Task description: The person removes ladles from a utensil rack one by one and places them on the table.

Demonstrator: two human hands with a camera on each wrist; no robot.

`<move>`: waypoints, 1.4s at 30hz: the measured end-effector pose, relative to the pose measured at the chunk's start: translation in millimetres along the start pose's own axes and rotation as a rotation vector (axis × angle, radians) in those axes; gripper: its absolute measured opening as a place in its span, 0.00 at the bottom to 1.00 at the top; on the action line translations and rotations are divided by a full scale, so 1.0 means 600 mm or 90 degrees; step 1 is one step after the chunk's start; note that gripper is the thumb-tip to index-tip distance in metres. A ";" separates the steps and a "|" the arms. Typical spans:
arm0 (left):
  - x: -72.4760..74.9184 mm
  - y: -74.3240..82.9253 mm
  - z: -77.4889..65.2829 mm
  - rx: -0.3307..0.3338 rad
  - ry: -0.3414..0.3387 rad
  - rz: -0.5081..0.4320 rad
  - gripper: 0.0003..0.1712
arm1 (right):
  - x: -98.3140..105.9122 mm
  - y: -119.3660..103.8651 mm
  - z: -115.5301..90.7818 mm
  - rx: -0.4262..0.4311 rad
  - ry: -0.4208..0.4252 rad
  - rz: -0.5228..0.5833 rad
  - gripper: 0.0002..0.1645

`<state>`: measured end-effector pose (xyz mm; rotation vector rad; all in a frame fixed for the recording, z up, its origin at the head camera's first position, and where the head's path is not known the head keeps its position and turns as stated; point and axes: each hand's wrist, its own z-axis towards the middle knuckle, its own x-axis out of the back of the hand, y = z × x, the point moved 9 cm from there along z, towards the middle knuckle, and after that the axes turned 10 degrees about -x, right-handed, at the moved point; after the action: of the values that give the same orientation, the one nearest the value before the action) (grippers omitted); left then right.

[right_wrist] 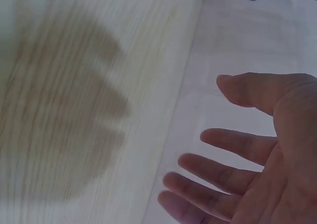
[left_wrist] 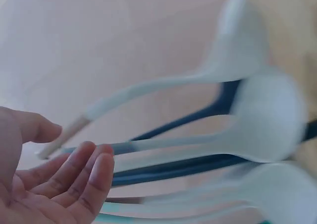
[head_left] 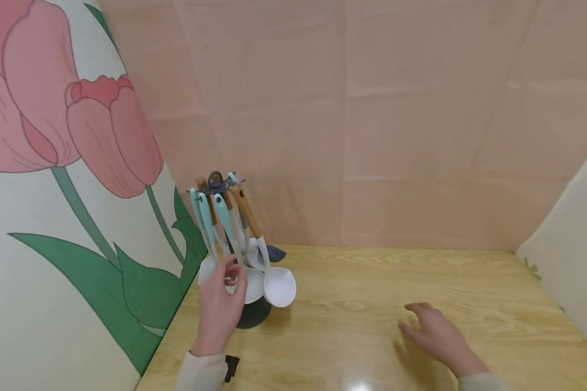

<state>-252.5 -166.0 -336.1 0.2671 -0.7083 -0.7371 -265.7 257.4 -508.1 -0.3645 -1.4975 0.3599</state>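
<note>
A rotating-style utensil rack [head_left: 216, 184] with a ring on top stands at the left on a round dark base [head_left: 254, 314]. From it hang several white-headed kitchen utensils with turquoise or brown handle ends. A white ladle [head_left: 280, 288] with a brown handle end hangs on the right side, and a dark blue utensil head [head_left: 276, 253] shows behind it. My left hand [head_left: 220, 307] is in front of the hanging utensils, fingers loosely bent with nothing between them. Well to the right, my right hand [head_left: 435, 335] hovers over the table, fingers spread and holding nothing.
The wooden table [head_left: 342, 315] meets a pinkish cloth backdrop [head_left: 396, 136] at the back. A tulip-patterned panel [head_left: 107, 212] borders the left, close to the rack. A small black object [head_left: 231, 367] lies beside the left sleeve. Another pale panel [head_left: 567, 260] edges the right.
</note>
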 end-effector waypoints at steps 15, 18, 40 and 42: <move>0.091 0.062 0.218 -0.065 0.123 0.021 0.08 | -0.022 -0.136 0.020 0.021 -0.069 0.091 0.22; 0.097 0.058 0.243 -0.058 0.126 0.030 0.09 | -0.025 -0.164 0.020 0.035 -0.071 0.102 0.19; 0.086 0.006 0.293 0.048 -0.008 0.103 0.14 | -0.025 -0.410 0.056 0.229 -0.060 0.152 0.14; 0.085 0.007 0.292 0.055 -0.020 0.128 0.15 | -0.024 -0.423 0.061 0.230 -0.053 0.162 0.17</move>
<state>-341.4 -195.7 -179.7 0.2593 -0.7855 -0.5213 -300.8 24.4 -405.5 -0.2536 -1.4337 0.8429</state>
